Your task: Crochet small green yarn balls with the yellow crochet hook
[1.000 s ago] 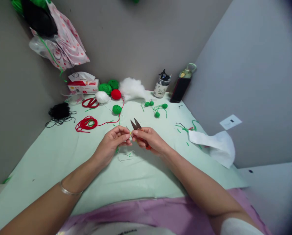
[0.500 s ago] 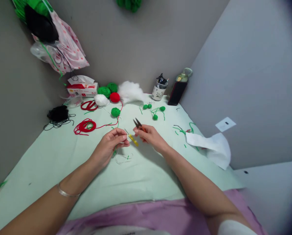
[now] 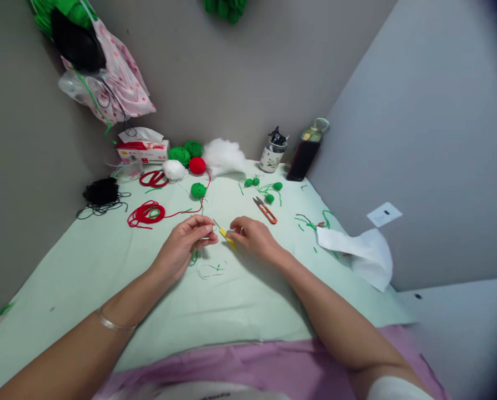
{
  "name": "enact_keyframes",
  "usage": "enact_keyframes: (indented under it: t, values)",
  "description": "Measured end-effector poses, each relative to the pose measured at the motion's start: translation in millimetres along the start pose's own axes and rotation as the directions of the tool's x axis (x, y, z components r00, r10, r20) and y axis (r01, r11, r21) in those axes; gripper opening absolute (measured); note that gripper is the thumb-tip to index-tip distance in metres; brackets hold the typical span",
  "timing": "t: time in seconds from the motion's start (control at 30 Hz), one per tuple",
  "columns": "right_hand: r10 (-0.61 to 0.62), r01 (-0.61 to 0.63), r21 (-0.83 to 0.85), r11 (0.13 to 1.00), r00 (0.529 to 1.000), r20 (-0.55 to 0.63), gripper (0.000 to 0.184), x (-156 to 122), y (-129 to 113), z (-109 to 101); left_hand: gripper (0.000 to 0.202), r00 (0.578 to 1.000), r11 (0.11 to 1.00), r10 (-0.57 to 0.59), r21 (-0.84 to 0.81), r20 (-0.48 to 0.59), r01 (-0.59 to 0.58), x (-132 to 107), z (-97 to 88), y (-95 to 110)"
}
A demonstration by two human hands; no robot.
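My left hand is closed in a pinch, and green yarn hangs below its fingers. Most of what it holds is hidden behind the fingers. My right hand has its thumb and fingers curled at the yellow handle of a crochet hook, whose thin metal shaft points toward my left fingertips. Orange-handled thread snips lie on the table just beyond my right hand, blades pointing away to the left. A loose pale thread lies on the cloth in front of my left hand.
Green balls with yarn tails lie beyond the snips. At left are coiled red yarn, black yarn and red-handled scissors. White stuffing, a pen cup and a bottle stand along the wall. White paper lies right.
The snips have left my right hand and now lie on the table. My right hand has come to the hook's yellow handle. My left hand has barely moved.
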State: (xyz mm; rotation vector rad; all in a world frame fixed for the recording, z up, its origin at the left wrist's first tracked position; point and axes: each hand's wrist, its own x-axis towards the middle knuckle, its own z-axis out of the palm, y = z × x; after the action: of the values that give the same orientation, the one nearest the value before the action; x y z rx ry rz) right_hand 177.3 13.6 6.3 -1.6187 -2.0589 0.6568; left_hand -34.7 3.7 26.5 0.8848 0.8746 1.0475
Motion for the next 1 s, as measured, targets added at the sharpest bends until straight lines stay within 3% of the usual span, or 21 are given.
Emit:
enact_keyframes:
  t: [0.1,0.2,0.3,0.37,0.43,0.5,0.57,0.7,0.9,1.0]
  values:
    - [0.018,-0.017,-0.01,1.0,0.999,0.047,0.003,-4.7,-7.9,8.1,0.026,1.0,1.0,0.007,0.003,0.001,-0.007,0.5,-0.6,-1.1]
    - [0.047,-0.049,0.032,0.998,0.997,0.055,0.008,-3.5,-8.2,4.3,0.028,1.0,1.0,0.011,0.01,0.007,-0.011,0.0,-0.9,-2.2]
    - [0.067,-0.076,0.151,0.986,0.996,0.063,0.004,0.6,-6.9,-7.0,0.029,1.0,1.0,0.01,0.029,0.021,-0.011,-0.8,-0.7,-2.8]
    - [0.057,-0.077,0.257,0.963,0.995,0.083,0.012,1.6,-8.8,-14.8,0.03,0.999,0.999,0.005,0.046,0.036,-0.006,-1.2,-0.3,-3.1]
    - [0.04,-0.085,0.435,0.896,0.993,0.112,0.021,-0.3,-13.3,-20.6,0.029,0.998,0.998,-0.002,0.065,0.055,-0.002,-1.6,0.1,-3.6]
    - [0.029,-0.125,0.656,0.744,0.987,0.156,0.027,-4.6,-19.3,-23.1,0.029,0.997,0.997,-0.006,0.083,0.077,0.0,-2.2,0.4,-4.3]
    - [0.006,-0.169,0.765,0.622,0.977,0.211,0.031,-9.3,-25.3,-22.3,0.028,0.995,0.995,-0.012,0.101,0.103,0.002,-2.8,0.8,-5.3]
    - [0.011,-0.181,0.773,0.609,0.976,0.219,0.03,-13.8,-32.6,-15.6,0.028,0.992,0.993,-0.016,0.119,0.128,0.001,-3.8,2.1,-7.5]
    - [0.094,-0.197,0.86,0.471,0.98,0.173,0.032,-11.0,-33.5,-9.2,0.023,0.993,0.992,0.005,0.125,0.12,-0.02,-4.6,4.7,-9.1]
    - [0.093,-0.202,0.87,0.45,0.979,0.179,0.031,-11.0,-33.5,-7.5,0.021,0.992,0.991,0.01,0.129,0.124,-0.026,-4.9,5.2,-9.2]
